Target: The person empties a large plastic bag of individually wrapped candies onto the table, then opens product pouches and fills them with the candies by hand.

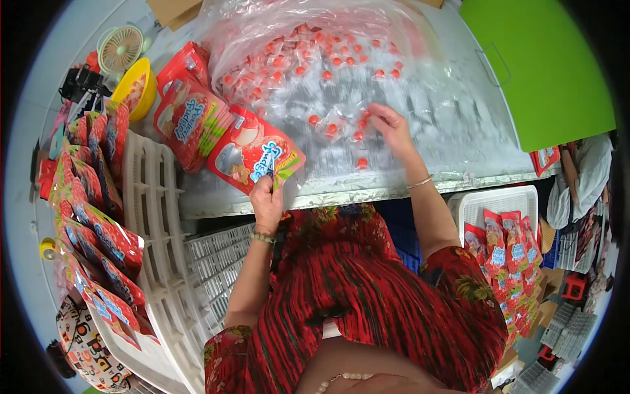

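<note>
My left hand (266, 200) is closed around the lower edge of a red candy pouch (252, 152) printed with strawberries and blue-white lettering. The pouch lies at the table's front edge, its upper part beside a stack of similar pouches (190, 125). Over the table, my right hand (392, 128) has its thumb and fingertips bent together at a small red wrapped candy (365, 115). A few more wrapped candies (332, 129) lie just left of those fingers. Behind them, a large heap of wrapped candies (302, 69) spills from a clear plastic bag (354, 20).
On the left stand a yellow bowl (146, 85), a small fan (123, 46) and a white crate (154, 217) beside rows of filled pouches (108, 230). At right are a green board (545, 72) and a white basket (469, 203) of pouches. A person's sleeve (584, 177) shows far right.
</note>
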{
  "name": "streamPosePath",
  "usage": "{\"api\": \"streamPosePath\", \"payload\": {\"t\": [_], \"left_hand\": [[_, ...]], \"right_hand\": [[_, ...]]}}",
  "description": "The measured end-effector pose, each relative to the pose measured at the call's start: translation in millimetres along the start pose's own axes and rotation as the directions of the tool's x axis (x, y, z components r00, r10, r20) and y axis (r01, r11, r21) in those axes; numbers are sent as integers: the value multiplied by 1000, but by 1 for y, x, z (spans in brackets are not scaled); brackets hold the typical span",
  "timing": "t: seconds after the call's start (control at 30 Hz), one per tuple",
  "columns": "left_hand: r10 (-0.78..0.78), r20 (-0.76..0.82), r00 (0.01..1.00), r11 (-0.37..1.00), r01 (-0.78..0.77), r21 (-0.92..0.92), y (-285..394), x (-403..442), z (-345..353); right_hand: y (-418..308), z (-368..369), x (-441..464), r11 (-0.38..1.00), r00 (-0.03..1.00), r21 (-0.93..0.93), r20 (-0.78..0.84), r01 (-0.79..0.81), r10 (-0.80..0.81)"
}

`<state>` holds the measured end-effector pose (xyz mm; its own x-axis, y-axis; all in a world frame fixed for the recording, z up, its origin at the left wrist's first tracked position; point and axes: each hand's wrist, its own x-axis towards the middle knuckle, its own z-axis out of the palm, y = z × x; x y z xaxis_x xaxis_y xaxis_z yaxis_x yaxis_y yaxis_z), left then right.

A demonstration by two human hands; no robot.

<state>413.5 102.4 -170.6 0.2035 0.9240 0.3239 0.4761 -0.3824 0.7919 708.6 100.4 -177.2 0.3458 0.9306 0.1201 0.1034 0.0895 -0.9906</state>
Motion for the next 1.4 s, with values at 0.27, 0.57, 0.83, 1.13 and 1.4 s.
{"api": "streamPosePath", "payload": {"t": [0.27, 0.57, 0.83, 1.13, 1.4], "left_hand": [[0, 35, 999, 999, -1, 52, 0, -1, 1], [-16, 39, 999, 996, 12, 93, 2, -1, 1], [-7, 44, 999, 996, 3, 94, 1, -1, 1], [-5, 43, 999, 997, 1, 82, 1, -2, 2], [18, 44, 999, 993, -23, 116, 4, -2, 2]], "right_hand": [[-16, 24, -6, 617, 948, -721, 262, 316, -179], [-37, -6, -33, 920, 990, -379, 132, 96, -49], [-32, -24, -49, 943, 942, -311, -264, 121, -208], [-41, 23, -69, 388, 891, -819, 295, 422, -346], [-63, 82, -29, 514, 940, -807, 138, 289, -311]]}}
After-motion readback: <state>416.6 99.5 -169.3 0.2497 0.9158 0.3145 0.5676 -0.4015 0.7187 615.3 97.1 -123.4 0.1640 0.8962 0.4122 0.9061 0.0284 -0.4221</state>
